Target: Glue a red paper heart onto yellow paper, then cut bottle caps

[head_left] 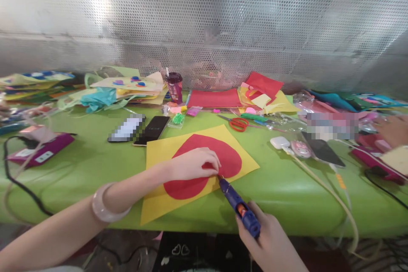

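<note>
Red cutout [228,157] on yellow sheet [157,153]

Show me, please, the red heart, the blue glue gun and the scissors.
Red heart [228,158], head view: its lobe toward picture right.
Blue glue gun [233,198], head view: its barrel.
Scissors [236,119], head view: the red handle.

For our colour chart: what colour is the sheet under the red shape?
The sheet is yellow; head view.

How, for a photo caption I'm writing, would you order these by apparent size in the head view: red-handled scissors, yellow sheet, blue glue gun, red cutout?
1. Yellow sheet
2. Red cutout, partly covered
3. Blue glue gun, partly covered
4. Red-handled scissors, though farther from the camera
</note>
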A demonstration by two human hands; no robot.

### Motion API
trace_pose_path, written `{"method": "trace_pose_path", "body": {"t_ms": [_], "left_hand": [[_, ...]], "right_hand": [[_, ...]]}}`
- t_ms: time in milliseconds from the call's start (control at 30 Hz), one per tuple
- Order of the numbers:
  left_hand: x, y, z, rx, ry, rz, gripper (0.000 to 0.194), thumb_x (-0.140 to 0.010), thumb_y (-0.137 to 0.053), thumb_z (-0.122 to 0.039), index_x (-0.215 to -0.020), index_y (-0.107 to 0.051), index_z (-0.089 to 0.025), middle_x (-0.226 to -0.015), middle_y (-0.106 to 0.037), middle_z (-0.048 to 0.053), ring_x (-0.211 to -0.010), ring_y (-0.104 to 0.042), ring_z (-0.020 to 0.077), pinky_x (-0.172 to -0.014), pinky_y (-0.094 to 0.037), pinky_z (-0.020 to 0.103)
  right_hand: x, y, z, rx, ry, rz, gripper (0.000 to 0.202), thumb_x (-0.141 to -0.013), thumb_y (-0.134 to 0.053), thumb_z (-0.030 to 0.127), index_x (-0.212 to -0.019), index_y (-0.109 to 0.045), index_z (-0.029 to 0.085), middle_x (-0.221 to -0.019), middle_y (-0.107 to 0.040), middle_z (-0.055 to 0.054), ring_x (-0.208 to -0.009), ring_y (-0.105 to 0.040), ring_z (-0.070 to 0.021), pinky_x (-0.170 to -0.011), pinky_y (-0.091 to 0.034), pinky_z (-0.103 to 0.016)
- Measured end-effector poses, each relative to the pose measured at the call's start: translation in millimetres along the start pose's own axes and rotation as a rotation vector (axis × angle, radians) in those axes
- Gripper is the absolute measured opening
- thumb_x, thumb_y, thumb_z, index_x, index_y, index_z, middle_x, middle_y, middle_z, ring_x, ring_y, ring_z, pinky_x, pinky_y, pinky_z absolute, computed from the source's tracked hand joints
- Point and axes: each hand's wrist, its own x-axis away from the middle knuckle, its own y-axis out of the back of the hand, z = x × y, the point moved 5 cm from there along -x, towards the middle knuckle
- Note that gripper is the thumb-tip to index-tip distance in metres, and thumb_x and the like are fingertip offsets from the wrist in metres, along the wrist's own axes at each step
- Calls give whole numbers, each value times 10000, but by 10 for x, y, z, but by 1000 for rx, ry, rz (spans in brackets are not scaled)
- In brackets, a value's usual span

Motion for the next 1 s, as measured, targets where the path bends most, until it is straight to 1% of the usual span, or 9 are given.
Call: {"method": "trace_pose_path", "body": {"t_ms": [233, 367, 533, 767, 900, 1000], "left_hand": [[-2, 3, 1, 11, -8, -5, 127, -884, -579, -247, -865, -690, -188, -995, -699, 32, -973, -608, 168, -927, -419, 284], [2, 5, 5, 7, -3, -5, 120, -881, -582, -246, -862, -689, -194, -989, -699, 25, -966, -606, 167, -927, -418, 286], [-1, 14, -16, 11, -3, 3, 120, -878, -587, -240, -841, -684, -181, -992, -699, 30, -964, -606, 165, -921, -421, 277], [-8, 3, -7, -3, 1, 10, 132, -882, -575, -246, -829, -683, -191, -1004, -698, 28, -973, -607, 171, -920, -421, 281], [1, -2, 5, 4, 4, 10, 140, -884, -573, -258, -829, -682, -190, -1016, -699, 30, -977, -608, 172, -929, -419, 290], [3, 1, -9, 1, 10, 16, 138, -882, -571, -249, -820, -678, -189, -1014, -699, 31, -979, -609, 174, -927, -422, 289]], "right_hand": [[1, -65, -88, -46, -16, 49, 111, -829, -429, 268, -722, -409, 243, -469, -407, 74, -380, -468, -133, -421, -313, -236], [13, -100, -140, -118, -52, 58, 115, -835, -430, 288, -730, -414, 244, -466, -432, 70, -367, -486, -134, -411, -322, -234], [28, -104, -141, -135, -80, 83, 124, -841, -430, 311, -737, -414, 244, -465, -439, 74, -355, -487, -132, -409, -335, -236], [74, -19, -112, -112, -102, 34, 130, -836, -431, 328, -753, -472, 237, -436, -444, 67, -373, -511, -149, -411, -333, -242], [106, 20, -66, -98, -113, 4, 146, -844, -429, 341, -744, -461, 240, -435, -426, 70, -365, -506, -145, -403, -333, -239], [123, 76, -12, -87, -115, -46, 183, -853, -416, 373, -726, -451, 246, -430, -405, 66, -396, -526, -162, -410, -336, -247]]}}
